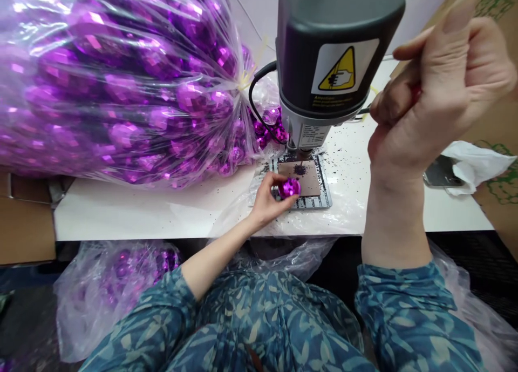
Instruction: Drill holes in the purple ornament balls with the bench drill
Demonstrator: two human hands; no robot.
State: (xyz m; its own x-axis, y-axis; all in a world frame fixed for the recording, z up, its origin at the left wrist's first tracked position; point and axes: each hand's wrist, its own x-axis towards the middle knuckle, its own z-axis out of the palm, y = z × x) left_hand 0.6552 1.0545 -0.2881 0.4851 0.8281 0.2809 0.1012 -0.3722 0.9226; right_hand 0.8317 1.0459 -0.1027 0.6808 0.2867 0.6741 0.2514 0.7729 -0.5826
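Your right hand (443,88) is nearest, up at 2 o'clock, fingers curled closed around a red handle (416,92); only a bit of red shows. Next, at 1 o'clock, the dark machine head (340,15) with a yellow warning sticker (339,72); black cable (253,94) loops on its left side. Your blue patterned clothing (267,323) fills 6 o'clock.

Your left hand (267,202), near centre, is mostly closed, thumb and fingers pinching a shiny purple ball (290,188). Ball sits over the near left part of a brown board (311,184), in front of the machine's tip; can't tell if it touches the board. Board lies on a slotted metal base (319,201), dark specks on both and over the white table (162,212).

Big clear bag (133,80) of purple balls at 10 o'clock, gathered at its neck; more purple pieces (272,128) just beside the neck, toward 12. Second clear bag (117,296), purple stuff inside, below table level at 8 o'clock. Cardboard box (26,226) at 9. Phone (441,173) at 3 o'clock, crumpled white tissue (479,167) against it, more cardboard (502,199) beyond.
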